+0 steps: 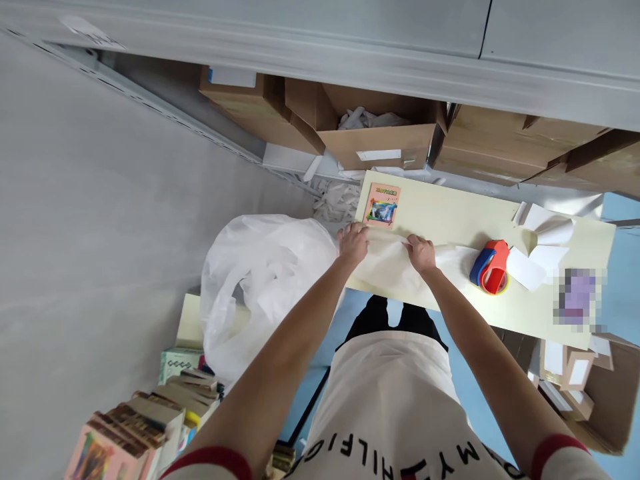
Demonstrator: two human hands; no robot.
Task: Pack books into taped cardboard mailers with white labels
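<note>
A thin, translucent white packing sheet (pixel 387 257) lies across the near left part of the pale table (pixel 440 207). My left hand (pixel 353 241) is closed on the sheet at the table's left end, just below a small pink book (pixel 383 205) with a picture on its cover. My right hand (pixel 421 253) pinches the same sheet farther right, its fingertips at the upper edge. To the left, a big loose bundle of white packing sheet (pixel 265 260) bulges beside the table. Right of my right hand rests a red and blue tape dispenser (pixel 493 267).
Torn white papers (pixel 543 233) and a blurred purple item (pixel 577 297) lie at the table's right. Cardboard boxes (pixel 380 143) line the shelf behind. Stacked books (pixel 130 427) stand at lower left; an open carton (pixel 607 393) holds small boxes at lower right.
</note>
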